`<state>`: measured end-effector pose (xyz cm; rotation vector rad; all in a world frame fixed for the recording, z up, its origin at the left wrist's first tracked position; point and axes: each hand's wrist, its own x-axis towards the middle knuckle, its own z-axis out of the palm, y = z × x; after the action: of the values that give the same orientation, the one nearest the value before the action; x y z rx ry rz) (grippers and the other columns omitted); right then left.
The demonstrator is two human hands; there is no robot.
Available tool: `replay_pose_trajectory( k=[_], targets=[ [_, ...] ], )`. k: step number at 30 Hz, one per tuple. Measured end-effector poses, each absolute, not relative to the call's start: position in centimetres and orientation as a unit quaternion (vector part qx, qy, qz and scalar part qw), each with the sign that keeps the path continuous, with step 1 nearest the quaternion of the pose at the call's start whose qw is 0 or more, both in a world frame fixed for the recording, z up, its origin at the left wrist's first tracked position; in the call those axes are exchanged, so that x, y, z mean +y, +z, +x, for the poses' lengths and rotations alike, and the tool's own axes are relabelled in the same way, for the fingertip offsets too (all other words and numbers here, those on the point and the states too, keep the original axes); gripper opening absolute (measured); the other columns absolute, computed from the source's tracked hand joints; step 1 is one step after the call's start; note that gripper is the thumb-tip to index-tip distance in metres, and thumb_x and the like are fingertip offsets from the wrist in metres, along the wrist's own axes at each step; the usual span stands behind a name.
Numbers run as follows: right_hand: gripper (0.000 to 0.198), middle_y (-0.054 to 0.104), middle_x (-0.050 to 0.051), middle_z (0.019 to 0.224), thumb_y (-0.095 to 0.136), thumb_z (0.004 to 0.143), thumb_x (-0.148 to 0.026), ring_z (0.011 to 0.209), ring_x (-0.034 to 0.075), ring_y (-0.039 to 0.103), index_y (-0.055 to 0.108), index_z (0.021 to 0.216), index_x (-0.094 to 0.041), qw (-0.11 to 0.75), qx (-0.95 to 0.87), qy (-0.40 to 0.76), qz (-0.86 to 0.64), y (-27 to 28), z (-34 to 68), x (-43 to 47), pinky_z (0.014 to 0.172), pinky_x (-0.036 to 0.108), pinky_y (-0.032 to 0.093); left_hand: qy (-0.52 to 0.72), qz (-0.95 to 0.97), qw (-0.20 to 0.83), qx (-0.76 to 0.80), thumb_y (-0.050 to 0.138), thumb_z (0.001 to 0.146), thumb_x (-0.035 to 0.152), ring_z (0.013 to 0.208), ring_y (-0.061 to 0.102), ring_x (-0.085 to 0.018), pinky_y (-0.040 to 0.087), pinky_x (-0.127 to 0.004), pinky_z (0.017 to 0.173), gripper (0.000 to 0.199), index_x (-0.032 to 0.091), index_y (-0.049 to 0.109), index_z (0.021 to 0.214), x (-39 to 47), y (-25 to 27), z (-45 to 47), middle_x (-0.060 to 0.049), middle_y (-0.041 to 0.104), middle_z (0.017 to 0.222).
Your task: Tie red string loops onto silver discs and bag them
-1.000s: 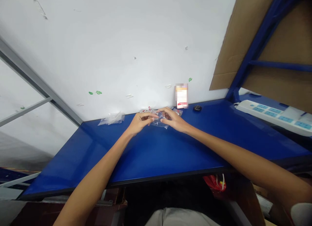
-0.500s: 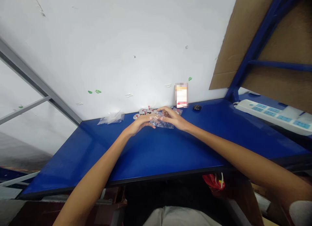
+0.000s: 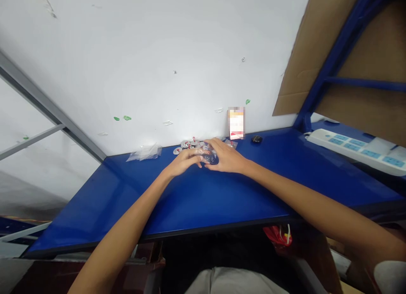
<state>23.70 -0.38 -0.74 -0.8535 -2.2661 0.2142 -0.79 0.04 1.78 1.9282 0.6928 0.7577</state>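
Note:
A clear plastic bag (image 3: 209, 158) is held between my two hands, low over the blue table. My left hand (image 3: 184, 162) grips its left side, thumb toward me and fingers curled behind. My right hand (image 3: 226, 156) is closed round the right side, thumb along the near edge. Whatever lies inside the bag is too small and shiny to make out. Just behind my left hand, against the wall, lie several round silvery discs (image 3: 185, 144) with red loops.
Flat clear plastic bags (image 3: 145, 152) lie at the table's back left. A phone-like upright card with a blurred face (image 3: 236, 123) leans on the wall. Right of it sits a small black object (image 3: 256, 139). A white power strip (image 3: 355, 150) lies far right on the blue table (image 3: 203, 205).
My right hand has closed further round the bag, its thumb moving down and left. The bag is now more bunched between both hands; its right end no longer shows.

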Motion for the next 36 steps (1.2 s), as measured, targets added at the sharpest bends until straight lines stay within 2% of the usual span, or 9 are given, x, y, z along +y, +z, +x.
replay_pose_trajectory(
  k=[5, 10, 14, 19, 21, 24, 27, 31, 36],
  targets=[
    [0.068, 0.064, 0.013, 0.13, 0.076, 0.09, -0.028, 0.122, 0.035, 0.066, 0.048, 0.151, -0.027, 0.345, -0.874, 0.072, -0.335, -1.3, 23.9, 0.3, 0.104, 0.054, 0.056, 0.29, 0.816, 0.407, 0.291, 0.078, 0.094, 0.039, 0.125, 0.074, -0.03, 0.059, -0.047, 0.109, 0.046, 0.022, 0.077, 0.137, 0.2, 0.9, -0.6, -0.014, 0.076, 0.139],
    [0.056, 0.064, 0.012, 0.125, 0.075, 0.094, -0.035, 0.118, 0.033, 0.066, 0.053, 0.144, -0.024, 0.344, -0.875, 0.072, -0.333, -1.4, 24.4, 0.5, 0.098, 0.05, 0.057, 0.26, 0.818, 0.408, 0.311, 0.077, 0.095, 0.041, 0.124, 0.075, -0.031, 0.059, -0.05, 0.108, 0.049, 0.022, 0.075, 0.139, 0.5, 0.1, -0.7, -0.016, 0.074, 0.142],
    [0.047, 0.063, 0.011, 0.125, 0.075, 0.092, -0.031, 0.112, 0.031, 0.067, 0.058, 0.135, -0.024, 0.335, -0.873, 0.086, -0.343, -1.5, 24.6, 0.8, 0.094, 0.045, 0.056, 0.241, 0.816, 0.423, 0.313, 0.075, 0.097, 0.045, 0.13, 0.072, -0.031, 0.057, -0.05, 0.11, 0.053, 0.027, 0.071, 0.147, 0.6, 0.6, -1.0, -0.013, 0.072, 0.147],
    [0.042, 0.062, 0.01, 0.126, 0.078, 0.089, -0.032, 0.11, 0.03, 0.066, 0.063, 0.128, -0.025, 0.324, -0.864, 0.114, -0.369, -2.1, 24.7, 1.4, 0.092, 0.042, 0.054, 0.313, 0.776, 0.434, 0.334, 0.055, 0.106, 0.057, 0.124, 0.072, -0.031, 0.061, -0.042, 0.098, 0.049, 0.021, 0.081, 0.127, 2.1, 1.9, -2.9, -0.013, 0.071, 0.147],
    [0.04, 0.063, 0.009, 0.125, 0.078, 0.089, -0.034, 0.108, 0.029, 0.067, 0.064, 0.125, -0.024, 0.318, -0.86, 0.135, -0.375, -2.3, 24.6, 1.5, 0.091, 0.041, 0.053, 0.38, 0.75, 0.373, 0.392, 0.047, 0.108, 0.058, 0.115, 0.074, -0.029, 0.061, -0.04, 0.093, 0.053, 0.019, 0.083, 0.116, 3.4, 1.6, -4.3, -0.013, 0.077, 0.133],
    [0.035, 0.066, 0.008, 0.118, 0.078, 0.089, -0.035, 0.102, 0.027, 0.067, 0.065, 0.12, -0.023, 0.311, -0.856, 0.171, -0.375, -2.3, 24.3, 1.3, 0.088, 0.04, 0.054, 0.384, 0.76, 0.157, 0.501, 0.06, 0.1, 0.043, 0.099, 0.073, -0.026, 0.057, -0.038, 0.092, 0.033, 0.02, 0.082, 0.106, 5.4, -0.1, -6.5, -0.009, 0.081, 0.11],
    [0.032, 0.069, 0.008, 0.113, 0.077, 0.09, -0.035, 0.1, 0.027, 0.068, 0.064, 0.116, -0.023, 0.312, -0.855, 0.183, -0.372, -2.2, 23.8, 0.8, 0.085, 0.04, 0.053, 0.312, 0.808, 0.038, 0.499, 0.062, 0.096, 0.029, 0.102, 0.071, -0.027, 0.054, -0.041, 0.1, 0.025, 0.021, 0.08, 0.112, 6.8, -2.1, -7.5, -0.008, 0.078, 0.113],
    [0.034, 0.071, 0.01, 0.118, 0.077, 0.09, -0.037, 0.103, 0.028, 0.068, 0.063, 0.118, -0.023, 0.314, -0.86, 0.162, -0.368, -2.0, 23.2, 0.3, 0.084, 0.04, 0.052, 0.276, 0.843, -0.016, 0.461, 0.059, 0.104, 0.034, 0.118, 0.064, -0.031, 0.048, -0.047, 0.11, 0.032, 0.02, 0.075, 0.127, 8.0, -3.6, -6.8, -0.012, 0.074, 0.121],
    [0.034, 0.075, 0.008, 0.108, 0.077, 0.091, -0.04, 0.096, 0.028, 0.07, 0.064, 0.118, -0.025, 0.294, -0.863, 0.169, -0.374, -1.8, 22.6, -0.3, 0.079, 0.038, 0.05, 0.273, 0.836, -0.011, 0.475, 0.061, 0.104, 0.033, 0.117, 0.063, -0.032, 0.048, -0.048, 0.108, 0.024, 0.02, 0.077, 0.116, 8.8, -4.2, -5.2, -0.013, 0.073, 0.118]
  ],
)
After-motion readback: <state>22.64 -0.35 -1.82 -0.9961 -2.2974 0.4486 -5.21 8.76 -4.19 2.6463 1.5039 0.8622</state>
